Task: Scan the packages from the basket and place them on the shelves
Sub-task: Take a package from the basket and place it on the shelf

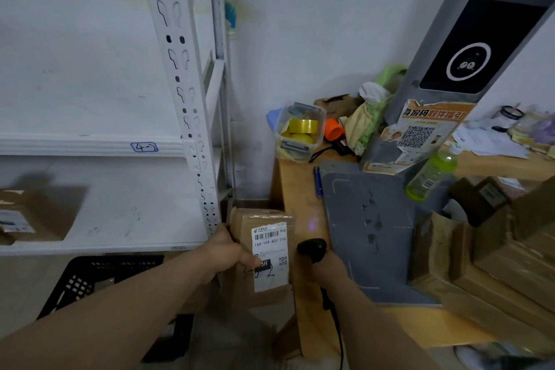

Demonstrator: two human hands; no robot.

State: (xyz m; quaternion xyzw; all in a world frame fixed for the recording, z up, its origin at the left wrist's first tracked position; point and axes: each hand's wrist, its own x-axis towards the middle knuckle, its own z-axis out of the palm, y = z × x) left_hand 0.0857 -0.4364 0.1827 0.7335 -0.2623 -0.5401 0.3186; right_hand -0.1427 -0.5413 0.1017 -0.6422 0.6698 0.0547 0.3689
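Observation:
My left hand (225,251) grips a brown cardboard package (244,228) by its left side, thumb on the white shipping label (271,245) that faces me. Just right of the package my right hand (329,266) holds a black handheld scanner (311,248) with a cable trailing down; its head points forward, and a faint purple light spot (313,223) shows on the wooden table beyond. A black plastic basket (90,279) sits on the floor under my left forearm. The white metal shelf unit (99,245) stands to the left, with another brown package (39,213) on its lower board.
A wooden table (303,195) at right carries a grey scanning kiosk (369,219), a clear box of tape rolls (300,132), a green bottle (432,173), pens and clutter. Several stacked brown cartons (510,264) fill the right side. A shelf label reads 4-2 (144,147).

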